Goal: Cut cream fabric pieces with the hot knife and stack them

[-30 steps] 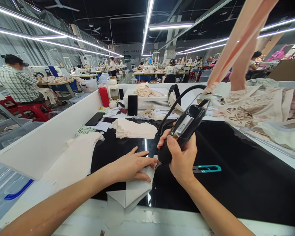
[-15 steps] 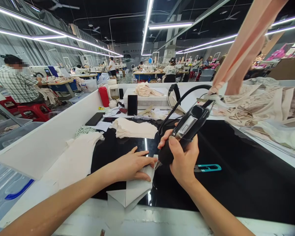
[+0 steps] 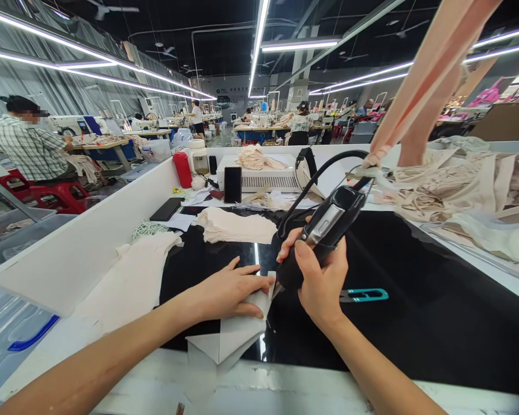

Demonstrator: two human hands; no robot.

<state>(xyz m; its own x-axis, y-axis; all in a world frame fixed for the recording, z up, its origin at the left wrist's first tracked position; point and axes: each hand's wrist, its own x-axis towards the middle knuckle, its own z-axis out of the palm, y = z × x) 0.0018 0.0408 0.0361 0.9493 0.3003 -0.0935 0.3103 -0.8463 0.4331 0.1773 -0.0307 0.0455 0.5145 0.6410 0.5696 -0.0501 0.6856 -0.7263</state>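
Observation:
My left hand [image 3: 233,291] lies with its fingers spread, pressing down a folded piece of pale fabric [image 3: 240,334] on the black work surface. In my right hand [image 3: 322,276] is a black corded hand tool [image 3: 324,222] with a silver strip along its body, tilted downward. Its metal tip meets the fabric edge beside my left fingertips; whether it cuts or presses there I cannot tell. Pink fabric strips [image 3: 419,104] hang from above and are tied near the tool's cord end. Right of my right hand lie teal thread snips [image 3: 367,295].
A stack of cream fabric pieces [image 3: 237,225] lies ahead, with more pale fabric [image 3: 125,276] at left. Two phones, a white slotted box [image 3: 263,181] and a red container [image 3: 182,170] stand at the back. Beige garments [image 3: 471,184] are heaped at right. Other people sit beyond.
My right hand and the tool have shifted very slightly left along the fabric edge. My left hand still presses the fabric in nearly the same place.

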